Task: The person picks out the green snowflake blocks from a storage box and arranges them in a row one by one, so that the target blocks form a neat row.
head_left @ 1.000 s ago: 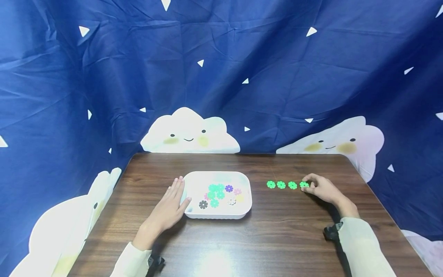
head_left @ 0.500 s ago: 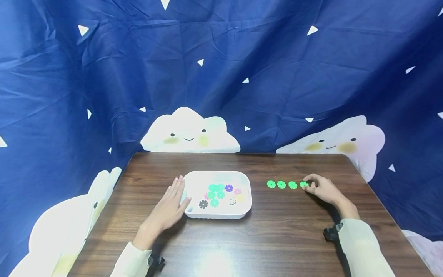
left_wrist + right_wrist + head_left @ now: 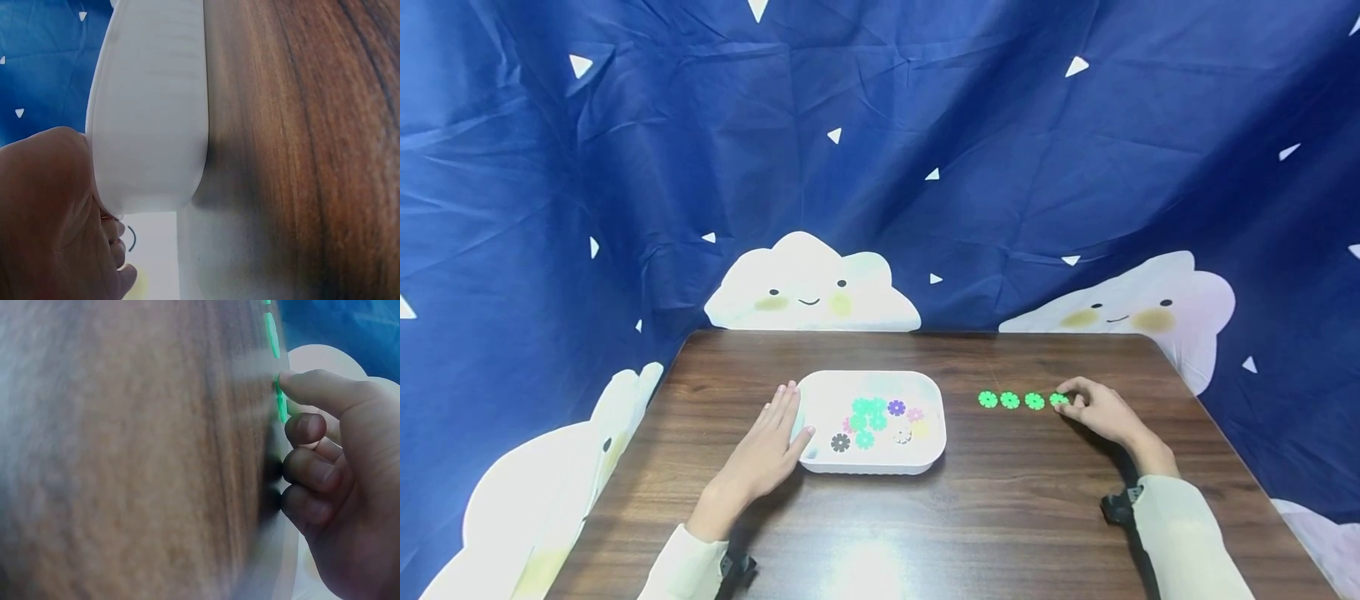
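My left hand [image 3: 765,454] lies with straight fingers along the left rim of a white plastic tray [image 3: 872,468]. The left wrist view shows the tray's wall [image 3: 150,112] with the palm [image 3: 44,212] against its rim. My right hand [image 3: 1105,412] pinches the rightmost green snowflake disc [image 3: 1058,400] by its edges, flat on the table. Up close in the right wrist view, the thumb touches this green disc [image 3: 280,403] and the other fingers curl beside it. Further green discs [image 3: 1034,402] stand in a row to its left, with small gaps between them.
Inside the tray lie several snowflake discs: teal [image 3: 865,439], black [image 3: 840,443], purple [image 3: 897,408], pink, yellow and white. The brown wooden table [image 3: 985,517] ends at a blue curtain [image 3: 880,167] with cloud prints.
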`<action>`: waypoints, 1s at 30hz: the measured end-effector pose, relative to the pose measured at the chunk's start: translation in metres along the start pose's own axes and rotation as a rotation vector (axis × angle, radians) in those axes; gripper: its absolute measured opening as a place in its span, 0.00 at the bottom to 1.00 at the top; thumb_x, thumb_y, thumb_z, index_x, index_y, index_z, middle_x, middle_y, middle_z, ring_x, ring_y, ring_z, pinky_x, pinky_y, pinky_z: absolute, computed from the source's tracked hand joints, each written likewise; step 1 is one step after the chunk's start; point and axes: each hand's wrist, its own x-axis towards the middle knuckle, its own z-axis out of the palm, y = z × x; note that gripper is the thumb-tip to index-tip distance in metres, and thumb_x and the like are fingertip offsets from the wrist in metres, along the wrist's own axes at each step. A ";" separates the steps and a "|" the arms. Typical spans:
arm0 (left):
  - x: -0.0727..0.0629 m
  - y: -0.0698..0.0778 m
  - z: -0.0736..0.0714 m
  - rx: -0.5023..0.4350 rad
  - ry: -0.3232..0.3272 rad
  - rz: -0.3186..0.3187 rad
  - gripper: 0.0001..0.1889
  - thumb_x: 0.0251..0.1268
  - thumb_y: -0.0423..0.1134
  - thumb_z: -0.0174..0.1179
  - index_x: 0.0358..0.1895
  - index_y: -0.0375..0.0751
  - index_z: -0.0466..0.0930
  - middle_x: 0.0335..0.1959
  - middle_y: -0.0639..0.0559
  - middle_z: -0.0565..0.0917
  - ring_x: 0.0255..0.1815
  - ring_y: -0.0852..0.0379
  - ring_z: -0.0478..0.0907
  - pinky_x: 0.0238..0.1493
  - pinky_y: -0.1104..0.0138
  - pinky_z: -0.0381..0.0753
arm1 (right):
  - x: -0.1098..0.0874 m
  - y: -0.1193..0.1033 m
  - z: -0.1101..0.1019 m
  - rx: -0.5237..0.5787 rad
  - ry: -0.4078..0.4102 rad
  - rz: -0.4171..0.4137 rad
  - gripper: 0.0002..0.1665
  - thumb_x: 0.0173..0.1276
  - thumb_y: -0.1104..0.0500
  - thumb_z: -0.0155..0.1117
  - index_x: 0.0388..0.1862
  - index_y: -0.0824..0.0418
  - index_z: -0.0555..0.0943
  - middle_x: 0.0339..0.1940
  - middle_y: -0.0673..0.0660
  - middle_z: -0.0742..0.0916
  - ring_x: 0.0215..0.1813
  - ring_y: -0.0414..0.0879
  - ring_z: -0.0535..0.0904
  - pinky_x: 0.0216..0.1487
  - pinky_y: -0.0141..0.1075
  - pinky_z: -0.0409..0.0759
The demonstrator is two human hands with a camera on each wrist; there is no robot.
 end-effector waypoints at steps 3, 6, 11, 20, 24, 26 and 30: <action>-0.001 0.001 0.000 0.000 -0.005 -0.002 0.40 0.87 0.55 0.46 0.85 0.27 0.47 0.88 0.35 0.48 0.90 0.37 0.45 0.87 0.42 0.53 | -0.002 -0.001 0.001 0.002 -0.004 0.007 0.24 0.77 0.48 0.69 0.61 0.63 0.82 0.33 0.54 0.84 0.34 0.45 0.74 0.39 0.37 0.71; -0.002 0.001 0.001 0.003 -0.009 -0.003 0.40 0.87 0.55 0.45 0.85 0.27 0.47 0.88 0.34 0.49 0.90 0.37 0.45 0.88 0.43 0.53 | -0.003 -0.001 0.002 0.010 -0.011 0.015 0.24 0.77 0.48 0.69 0.61 0.64 0.81 0.32 0.53 0.82 0.34 0.45 0.73 0.38 0.36 0.70; -0.002 0.002 0.001 0.008 -0.018 -0.007 0.41 0.87 0.55 0.44 0.85 0.27 0.47 0.88 0.34 0.48 0.90 0.38 0.44 0.88 0.43 0.53 | -0.002 0.001 0.004 0.018 -0.018 0.016 0.24 0.78 0.49 0.68 0.62 0.64 0.81 0.34 0.54 0.83 0.36 0.46 0.74 0.39 0.38 0.70; -0.001 0.000 0.000 0.005 -0.009 0.000 0.41 0.87 0.55 0.44 0.85 0.27 0.47 0.88 0.34 0.48 0.90 0.37 0.45 0.88 0.43 0.53 | 0.005 -0.016 -0.001 0.009 -0.004 -0.015 0.19 0.79 0.50 0.67 0.59 0.62 0.83 0.35 0.53 0.84 0.36 0.44 0.74 0.39 0.36 0.70; 0.000 0.000 0.000 0.004 0.001 0.003 0.41 0.87 0.55 0.45 0.85 0.27 0.48 0.88 0.34 0.49 0.90 0.37 0.46 0.88 0.43 0.54 | 0.008 -0.033 -0.004 0.022 -0.006 -0.051 0.17 0.79 0.51 0.67 0.57 0.61 0.84 0.29 0.51 0.80 0.33 0.42 0.74 0.37 0.35 0.71; 0.000 0.000 0.000 0.002 0.004 0.004 0.41 0.87 0.56 0.45 0.85 0.27 0.48 0.88 0.34 0.49 0.90 0.37 0.46 0.88 0.43 0.54 | 0.010 -0.042 -0.005 0.040 -0.007 -0.073 0.15 0.79 0.52 0.67 0.56 0.61 0.85 0.27 0.50 0.78 0.31 0.41 0.74 0.35 0.34 0.71; 0.000 0.001 0.000 0.000 0.005 0.003 0.41 0.87 0.56 0.44 0.85 0.28 0.48 0.88 0.35 0.49 0.90 0.37 0.46 0.88 0.43 0.54 | 0.014 -0.061 -0.004 0.065 -0.003 -0.140 0.12 0.79 0.54 0.68 0.52 0.60 0.86 0.26 0.49 0.78 0.29 0.39 0.73 0.34 0.32 0.72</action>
